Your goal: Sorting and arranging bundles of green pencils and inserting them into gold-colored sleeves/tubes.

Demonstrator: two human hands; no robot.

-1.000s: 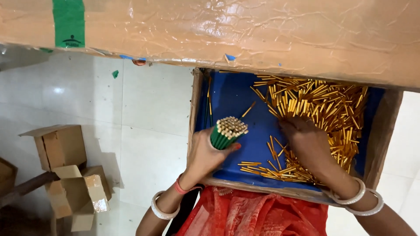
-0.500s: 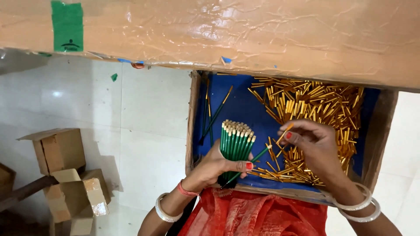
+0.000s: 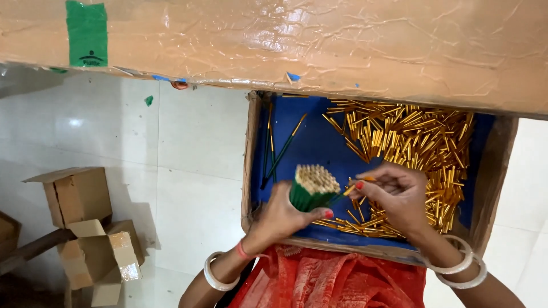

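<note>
The bundle of green sticks (image 3: 311, 191) stands upright over the near-left part of the tray, pale cut ends up, and the left hand (image 3: 283, 215) is wrapped tight around its lower half, thumb across the front. Right beside it, the right hand (image 3: 399, 197) pinches one single stick with a gold cap (image 3: 357, 186) between thumb and fingertips, its tip touching the bundle's edge. Underneath lies the blue-lined cardboard tray (image 3: 319, 148), with open blue floor behind the bundle toward the far wall. A few loose green sticks (image 3: 274, 151) lie along the left wall, well apart from both hands. The heap of gold caps (image 3: 411, 140) crowds the right half and spills along the near rim, just beneath the right hand. A big taped cardboard flap (image 3: 319, 40) overhangs the tray's far edge. Left of the tray, pale tiled floor (image 3: 171, 148) lies open, with small cardboard boxes (image 3: 85, 228) far off at the left.
</note>
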